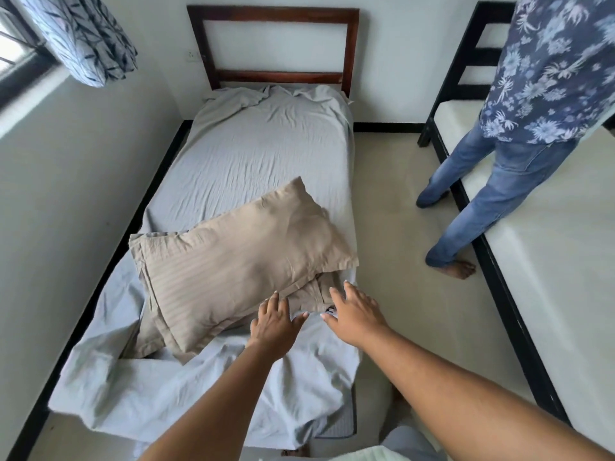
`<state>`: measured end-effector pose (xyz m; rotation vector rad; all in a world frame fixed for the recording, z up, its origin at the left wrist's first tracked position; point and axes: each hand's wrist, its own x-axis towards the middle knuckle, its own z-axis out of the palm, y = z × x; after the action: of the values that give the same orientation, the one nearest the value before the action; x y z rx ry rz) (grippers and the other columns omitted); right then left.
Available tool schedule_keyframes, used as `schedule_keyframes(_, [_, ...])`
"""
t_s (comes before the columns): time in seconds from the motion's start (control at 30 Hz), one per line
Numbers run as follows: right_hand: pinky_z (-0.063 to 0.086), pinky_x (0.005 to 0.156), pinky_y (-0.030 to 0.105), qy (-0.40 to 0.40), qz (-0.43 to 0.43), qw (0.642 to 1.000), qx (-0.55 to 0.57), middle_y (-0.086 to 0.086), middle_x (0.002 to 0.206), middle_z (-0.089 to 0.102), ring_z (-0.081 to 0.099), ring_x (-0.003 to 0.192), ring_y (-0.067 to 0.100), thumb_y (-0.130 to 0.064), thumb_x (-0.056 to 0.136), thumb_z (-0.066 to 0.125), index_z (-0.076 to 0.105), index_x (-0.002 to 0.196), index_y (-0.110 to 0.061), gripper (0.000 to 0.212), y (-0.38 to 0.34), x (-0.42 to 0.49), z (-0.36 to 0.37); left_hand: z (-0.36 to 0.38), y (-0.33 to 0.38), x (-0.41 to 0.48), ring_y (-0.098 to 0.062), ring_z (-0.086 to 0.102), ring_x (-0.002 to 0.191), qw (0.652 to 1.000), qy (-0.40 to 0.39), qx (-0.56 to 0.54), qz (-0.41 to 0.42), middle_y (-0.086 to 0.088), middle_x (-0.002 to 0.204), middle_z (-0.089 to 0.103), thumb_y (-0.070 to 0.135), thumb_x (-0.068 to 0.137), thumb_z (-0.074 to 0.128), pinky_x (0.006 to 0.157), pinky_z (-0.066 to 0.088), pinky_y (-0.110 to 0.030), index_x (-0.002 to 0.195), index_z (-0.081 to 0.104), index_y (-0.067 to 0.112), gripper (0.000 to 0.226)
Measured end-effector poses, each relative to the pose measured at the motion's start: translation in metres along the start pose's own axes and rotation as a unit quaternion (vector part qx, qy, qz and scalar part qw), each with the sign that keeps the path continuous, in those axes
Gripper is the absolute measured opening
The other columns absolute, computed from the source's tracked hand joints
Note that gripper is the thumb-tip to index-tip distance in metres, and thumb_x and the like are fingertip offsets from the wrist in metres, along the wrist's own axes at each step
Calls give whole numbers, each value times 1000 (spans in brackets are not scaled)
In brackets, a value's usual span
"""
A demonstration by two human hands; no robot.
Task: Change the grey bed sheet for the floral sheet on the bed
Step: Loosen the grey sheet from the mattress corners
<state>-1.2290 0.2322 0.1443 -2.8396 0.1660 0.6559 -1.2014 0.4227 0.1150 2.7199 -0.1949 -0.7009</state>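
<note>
- Grey sheet (246, 161) covers the bed, its near end pulled loose and bunched.
- Left hand (274, 322) and right hand (356, 311), fingers spread and empty, reach towards stacked beige pillows (233, 261).
- No floral sheet in view; the change has barely begun.

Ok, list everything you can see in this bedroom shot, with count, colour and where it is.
Sheet: one, grey, on the near bed, rumpled.
Pillows: two, beige, stacked at the foot end.
Headboard: one, dark wood, against the far wall.
Curtain: one, blue patterned, top left by the window.
Second bed: one, bare pale mattress, black frame, right.
Bystander: one, jeans, floral shirt, between the beds.
Left hand: open, at the pillows' edge.
Right hand: open, beside it.
</note>
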Motion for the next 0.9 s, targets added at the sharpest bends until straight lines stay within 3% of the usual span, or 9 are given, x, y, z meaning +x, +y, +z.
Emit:
schedule_keyframes(0.33, [20,120,46,-31,-80,996,-5,16,168,11,15,154,32,-64,99,38,20,161,-22,77,136,131,-71,10,123,93,-28,12,153,989,28,-22,-140,-5,167,12,69,96,32,118,26,-54,152,30,19,75])
schedule_keyframes(0.53, [18,122,47,-19,-103,994,-16,17,168,11,14,155,30,-71,97,33,20,161,-22,82,201,184,-124,-3,208,139,-24,7,154,985,51,-22,-164,-2,168,8,67,98,31,118,23,-52,154,26,19,74])
schedule_keyframes(0.9, [17,121,51,12,-118,992,-39,16,169,10,11,154,35,-79,92,26,17,161,-26,87,208,260,-188,-38,241,220,-21,-10,155,978,97,-11,-182,2,169,-7,75,93,18,122,12,-55,161,6,20,88])
